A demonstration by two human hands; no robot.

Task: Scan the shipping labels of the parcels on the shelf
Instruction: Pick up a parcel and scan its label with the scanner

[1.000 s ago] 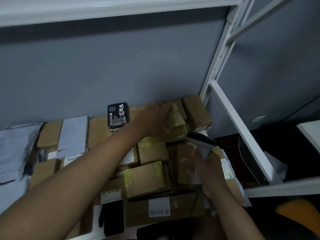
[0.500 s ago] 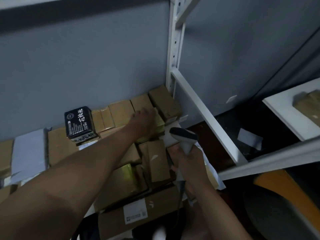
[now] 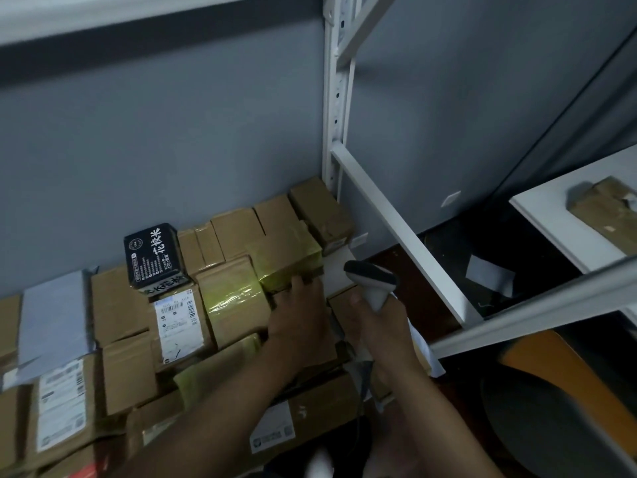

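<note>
Grey wall behind a white metal shelf [image 3: 406, 232], its deck packed with cardboard parcels right up to the back right corner by the upright. The left hand [image 3: 303, 322] is laid on a brown parcel [image 3: 310, 339] near the right edge, fingers reaching flat towards a yellow-taped parcel [image 3: 286, 257]; nothing looks gripped. The right hand [image 3: 382, 326] is wrapped round the handle of a white scanner [image 3: 370, 279], head pointed at the back corner. Risks as judged: most labels in that corner face down or sideways, so a misread or a skipped parcel is likely; parcels are stacked loose, so one pulled out could slide the pile off the front edge; the scanner could pick up the neighbouring label instead. Readable: black box [image 3: 153, 258] carries large white Chinese characters, apparently "花椒米", smaller print illegible. A white shipping label [image 3: 177, 322] shows barcodes, text too small to read. Other labels at the front edge are blurred
</note>
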